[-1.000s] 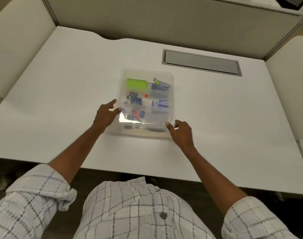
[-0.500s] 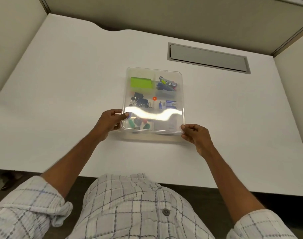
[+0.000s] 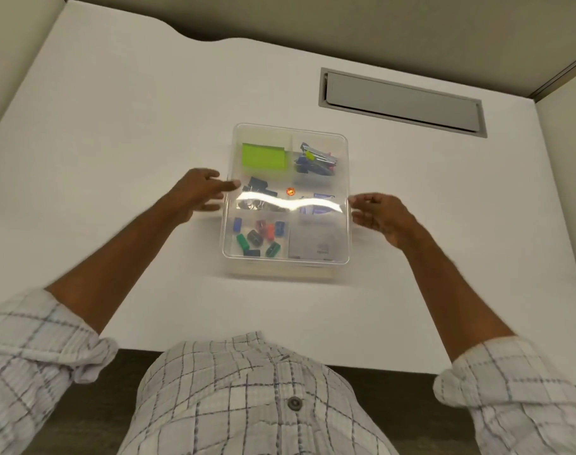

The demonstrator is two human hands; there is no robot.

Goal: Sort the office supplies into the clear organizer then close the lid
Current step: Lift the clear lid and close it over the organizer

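Leaving its near corners, 2 hands [image 3: 198, 193] flank the organizer [image 3: 263, 134].

Clear organizer [image 3: 285, 259] upright mid-desk [image 3: 142, 119], six compartments. Clear lid [image 3: 342, 178] flat on top, glare band across. Far left: green sticky notes [image 3: 263, 156]. Middle left: black binder clips [image 3: 258, 186]. Near left: small coloured pieces [image 3: 258, 237].
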